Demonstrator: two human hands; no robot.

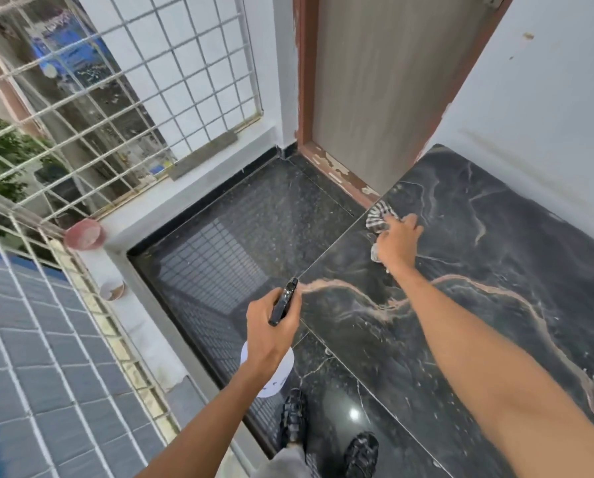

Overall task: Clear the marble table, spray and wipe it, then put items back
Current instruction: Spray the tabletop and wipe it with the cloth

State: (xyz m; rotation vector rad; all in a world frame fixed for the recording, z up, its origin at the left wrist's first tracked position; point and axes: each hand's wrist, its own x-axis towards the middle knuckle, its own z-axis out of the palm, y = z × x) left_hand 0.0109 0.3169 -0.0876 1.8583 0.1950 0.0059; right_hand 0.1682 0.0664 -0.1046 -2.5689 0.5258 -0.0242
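Now the right hand (397, 241) presses a checked cloth (378, 215) flat on the marble table (495, 253) near its far corner, wiping, while the left hand (271, 326) grips the spray bottle (283, 305) off the edge, ready to spray again.

Pretty bright overall, soft daylight coming in through the window grille (116, 98) on the left. No hard shadows. The dark floor (240, 236) mirrors the grille pattern, and there's a small white glare spot near the shoes (326, 429). Wide-angle lens bends straight lines at the edges, and the view outside looks smeary.
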